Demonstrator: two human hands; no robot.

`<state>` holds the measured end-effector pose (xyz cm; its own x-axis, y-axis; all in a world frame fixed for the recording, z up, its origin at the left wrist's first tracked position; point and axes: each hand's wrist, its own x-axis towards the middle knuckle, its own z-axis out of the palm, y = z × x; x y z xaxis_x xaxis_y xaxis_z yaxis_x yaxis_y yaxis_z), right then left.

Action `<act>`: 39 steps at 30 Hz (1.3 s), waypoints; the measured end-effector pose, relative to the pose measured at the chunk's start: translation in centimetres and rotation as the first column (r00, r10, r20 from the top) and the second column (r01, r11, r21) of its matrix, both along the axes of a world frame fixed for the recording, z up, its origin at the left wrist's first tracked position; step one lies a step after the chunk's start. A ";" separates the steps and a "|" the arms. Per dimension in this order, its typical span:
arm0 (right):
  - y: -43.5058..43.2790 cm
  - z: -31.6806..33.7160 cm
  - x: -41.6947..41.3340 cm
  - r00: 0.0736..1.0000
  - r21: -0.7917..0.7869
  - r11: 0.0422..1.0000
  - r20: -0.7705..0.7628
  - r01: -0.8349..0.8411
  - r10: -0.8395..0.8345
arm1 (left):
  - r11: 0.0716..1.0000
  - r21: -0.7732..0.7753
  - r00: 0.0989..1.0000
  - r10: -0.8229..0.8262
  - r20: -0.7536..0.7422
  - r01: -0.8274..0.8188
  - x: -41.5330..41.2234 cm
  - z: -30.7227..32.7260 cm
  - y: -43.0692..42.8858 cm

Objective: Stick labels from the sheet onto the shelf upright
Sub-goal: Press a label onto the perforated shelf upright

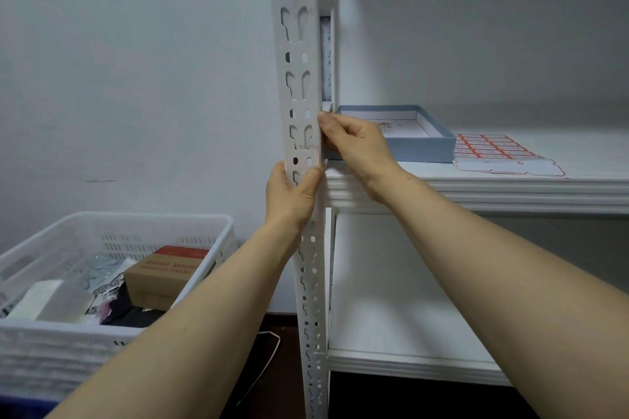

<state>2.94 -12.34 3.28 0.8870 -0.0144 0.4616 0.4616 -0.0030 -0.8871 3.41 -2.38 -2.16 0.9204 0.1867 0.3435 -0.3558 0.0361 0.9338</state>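
Left grip [289,194] clasps upright [299,78]; sheet [493,150] apart.

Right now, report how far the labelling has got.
Done: the near strip of the label sheet is bare backing, so some labels seem already peeled. In hand: the left hand grips the shelf upright while the right hand pinches its edge, apparently pressing a label down; the label itself is hard to see. Left: several rows of red labels remain on the sheet.

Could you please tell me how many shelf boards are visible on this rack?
2: the upper board holds the blue box and label sheet; the lower board sits beneath it. More may lie outside the frame.
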 end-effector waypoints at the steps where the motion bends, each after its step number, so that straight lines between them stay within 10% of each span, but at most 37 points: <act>1: 0.0 -0.1 0.0 1.000 -0.004 1.000 0.000 0.001 -0.001 | 1.000 -0.008 1.000 -0.002 -0.008 0.002 0.0 0.1 0.0; 39: 0.0 -0.2 0.3 0.999 -0.036 0.998 0.027 0.042 -0.041 | 0.994 0.005 0.994 -0.108 -0.016 0.108 0.0 0.5 2.7</act>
